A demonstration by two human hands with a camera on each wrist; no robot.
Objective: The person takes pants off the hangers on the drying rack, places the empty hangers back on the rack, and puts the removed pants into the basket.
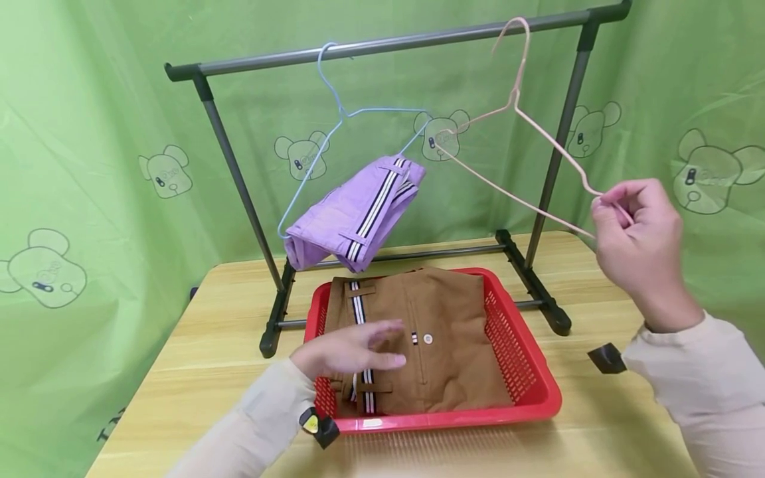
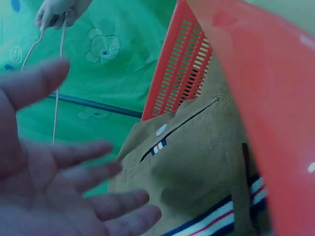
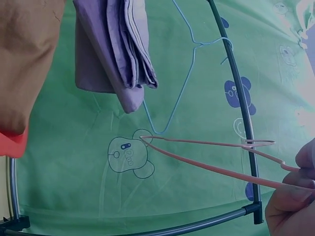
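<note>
One pink wire hanger (image 1: 515,99) is being pinched by the right hand (image 1: 639,242) while the outspread left hand (image 1: 352,348) is hovering over folded brown cloth trousers (image 1: 460,352) in the red plastic basket (image 1: 442,419), the hanging step seemingly calling for their pickup.

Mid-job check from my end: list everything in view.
Rack: 1, grey and black, standing on the table
Blue hanger: 1, blue, on the rack's rail
Purple garment: 1, purple, folded over the blue hanger
Pink hanger: 1, pink, in the right hand
Basket: 1, red, on the table
Brown garment: 1 visible, brown, in the basket
Table: 1, pale wood, below
Curtain: green, printed, behind
Sleeves: 2, cream, on the arms
Left hand: 1, bare, over the basket
Right hand: 1, bare, gripping the pink hanger
</note>
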